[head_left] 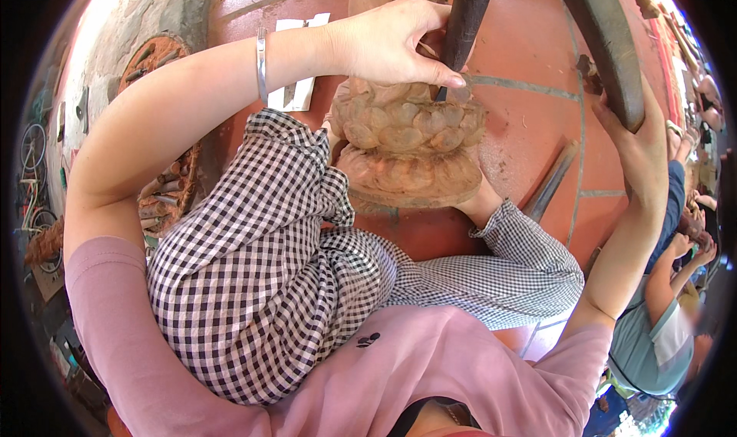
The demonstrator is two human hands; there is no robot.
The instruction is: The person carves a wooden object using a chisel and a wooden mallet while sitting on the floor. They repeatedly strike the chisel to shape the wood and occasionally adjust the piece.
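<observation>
A reddish-brown wood carving (411, 126) with rows of rounded petals stands between my bare feet on the tiled floor. My left hand (391, 42) is closed round a chisel (468, 23) with a thick dark handle. Its narrow blade points down and meets the upper petals; the far end of the handle runs out of view. On the right, my right hand (643, 141) grips the lower end of a thick, dark, curved wooden mallet (606, 42), held up apart from the chisel. The mallet's far end is cut off by the upper edge.
Behind my left wrist lies a white sheet (305, 99) with a small dark object on it. A dark wooden bar (554, 178) rests on the floor at the right. Baskets of tools (165, 199) and wood bits (157, 53) stand left. Another person (652, 345) sits close at my right.
</observation>
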